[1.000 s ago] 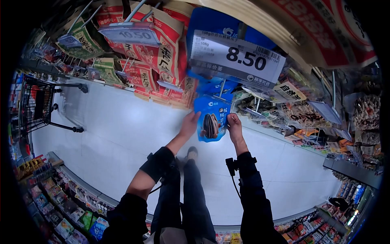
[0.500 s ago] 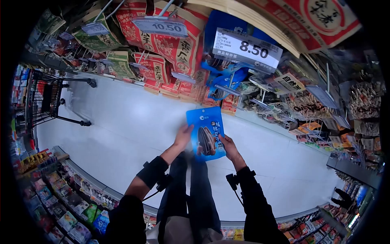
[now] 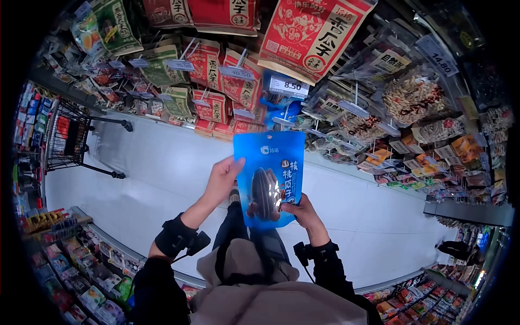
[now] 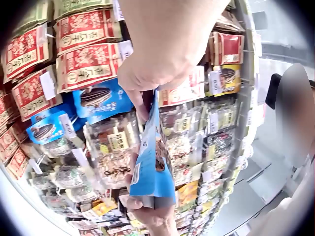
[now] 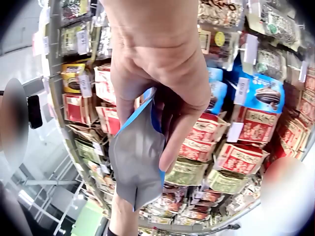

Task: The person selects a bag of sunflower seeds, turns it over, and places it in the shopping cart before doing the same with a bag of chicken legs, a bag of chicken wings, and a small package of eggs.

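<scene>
blue pouch (image 3: pixel 269 179) is held upright, frame centre | left edge is pinched by left hand (image 3: pixel 221 180) | lower right by right hand (image 3: pixel 301 210)

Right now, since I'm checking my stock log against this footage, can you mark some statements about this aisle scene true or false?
1. The left hand and the right hand both hold the blue packet. True.
2. The blue packet hangs on a peg. False: it is held in the air.
3. The price tag behind it reads 8.50. True.
4. The shopping cart stands on the person's right. False: it stands on their left.
</scene>
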{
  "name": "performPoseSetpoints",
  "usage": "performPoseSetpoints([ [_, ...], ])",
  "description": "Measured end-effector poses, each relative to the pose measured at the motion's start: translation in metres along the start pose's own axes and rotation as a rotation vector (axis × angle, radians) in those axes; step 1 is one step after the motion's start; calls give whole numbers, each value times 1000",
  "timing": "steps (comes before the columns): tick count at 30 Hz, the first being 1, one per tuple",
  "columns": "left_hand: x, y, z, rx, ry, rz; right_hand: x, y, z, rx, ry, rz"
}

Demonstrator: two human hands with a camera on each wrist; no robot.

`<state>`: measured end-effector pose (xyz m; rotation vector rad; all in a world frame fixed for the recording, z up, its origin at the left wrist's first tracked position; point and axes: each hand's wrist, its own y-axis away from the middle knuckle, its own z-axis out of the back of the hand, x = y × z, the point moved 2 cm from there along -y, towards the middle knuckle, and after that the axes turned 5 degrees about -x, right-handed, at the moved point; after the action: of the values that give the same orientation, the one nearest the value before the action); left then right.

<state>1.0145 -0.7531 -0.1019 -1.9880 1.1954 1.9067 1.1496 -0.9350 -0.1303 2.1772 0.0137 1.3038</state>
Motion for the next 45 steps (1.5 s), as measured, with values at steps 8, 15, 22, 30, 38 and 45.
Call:
performPoseSetpoints([
  [8,-55,29,2,112,81,-154,49,44,-39,33,-10,261],
  [15,-73,28,-20,199,149,-129,59,50,-31,32,-54,302],
  [22,-81,36,-27,178,8,-195,64,47,-20,71,-74,316],
  [30,-48,88,-39,-230,-327,-677,65,7,-26,31,92,356],
  [38,-18,128,-3,-593,-633,-582,28,-17,-119,194,196,324],
  [45,-3,175,91,-316,169,-536,15,3,-233,735,692,1004],
])
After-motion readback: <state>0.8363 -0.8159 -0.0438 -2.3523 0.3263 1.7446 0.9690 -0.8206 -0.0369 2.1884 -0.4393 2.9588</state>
